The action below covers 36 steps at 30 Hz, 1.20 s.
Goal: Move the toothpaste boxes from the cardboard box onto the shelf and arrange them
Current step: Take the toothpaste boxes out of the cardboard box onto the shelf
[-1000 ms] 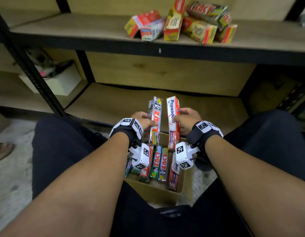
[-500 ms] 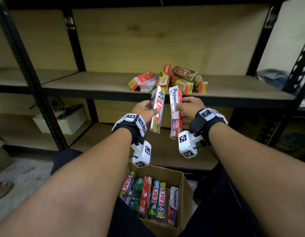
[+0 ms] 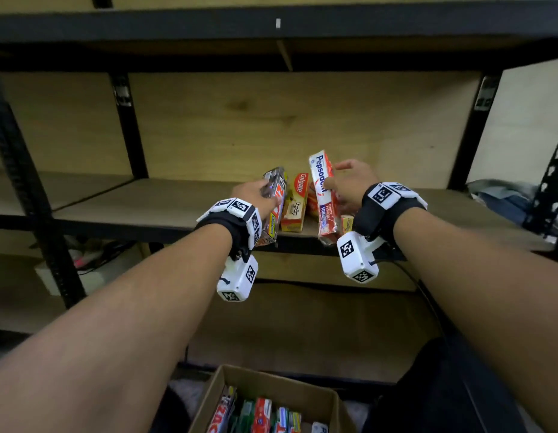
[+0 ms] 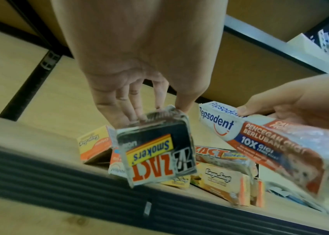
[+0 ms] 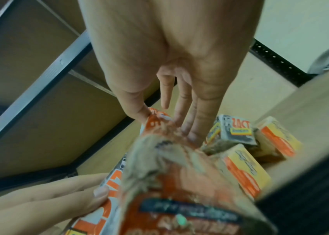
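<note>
My left hand (image 3: 252, 195) grips a silver and red Zact toothpaste box (image 3: 273, 207) at the shelf's front edge; in the left wrist view the Zact box (image 4: 155, 147) hangs from my fingertips (image 4: 131, 114). My right hand (image 3: 349, 182) holds a white and red Pepsodent box (image 3: 323, 195), tilted, above the pile; the left wrist view shows the Pepsodent box (image 4: 260, 139) too. Between the hands a pile of toothpaste boxes (image 3: 298, 204) lies on the wooden shelf (image 3: 146, 201). The cardboard box (image 3: 271, 401) with several boxes stands below.
Black metal uprights (image 3: 127, 126) frame the shelf bay. The shelf's black front rail (image 3: 146, 237) runs under my hands. A white box (image 3: 83, 273) with clutter sits on the lower left shelf. Cloth (image 3: 502, 198) lies at the shelf's right end.
Both hands have risen from the cardboard box to the shelf, each carrying its toothpaste box, and now reach the pile. The head view has tilted up.
</note>
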Each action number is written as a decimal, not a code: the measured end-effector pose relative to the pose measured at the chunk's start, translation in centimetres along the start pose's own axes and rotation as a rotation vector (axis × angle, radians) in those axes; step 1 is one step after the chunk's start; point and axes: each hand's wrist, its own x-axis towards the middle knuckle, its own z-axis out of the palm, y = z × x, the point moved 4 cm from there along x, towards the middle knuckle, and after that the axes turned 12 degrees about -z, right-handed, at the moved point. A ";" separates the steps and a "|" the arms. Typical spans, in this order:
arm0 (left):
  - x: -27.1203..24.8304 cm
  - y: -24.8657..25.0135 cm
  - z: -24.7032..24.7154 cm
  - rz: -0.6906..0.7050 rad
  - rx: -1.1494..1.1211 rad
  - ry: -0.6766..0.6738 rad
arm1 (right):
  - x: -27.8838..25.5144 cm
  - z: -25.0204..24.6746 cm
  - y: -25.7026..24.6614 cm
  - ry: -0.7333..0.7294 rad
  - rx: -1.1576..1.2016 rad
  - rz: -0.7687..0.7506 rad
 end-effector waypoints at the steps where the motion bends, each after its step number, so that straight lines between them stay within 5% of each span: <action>1: 1.0 0.1 0.0 0.012 0.014 0.000 | 1.2 0.0 -0.2 -0.011 -0.051 -0.011; 9: 7.9 2.1 1.2 0.058 0.229 -0.065 | 8.4 1.0 -0.4 -0.073 -0.429 -0.036; 23: 14.0 0.5 5.2 0.088 0.442 -0.098 | 12.3 4.0 2.1 -0.198 -0.630 -0.034; 28: 14.3 -0.1 5.9 0.086 0.466 -0.046 | 19.6 5.7 9.5 -0.349 -0.797 0.095; 32: 13.9 0.1 5.7 0.096 0.474 0.014 | 12.3 5.1 3.6 -0.301 -0.575 0.015; 36: 13.3 0.6 4.9 0.115 0.481 0.026 | 11.0 5.1 2.4 -0.278 -0.575 0.026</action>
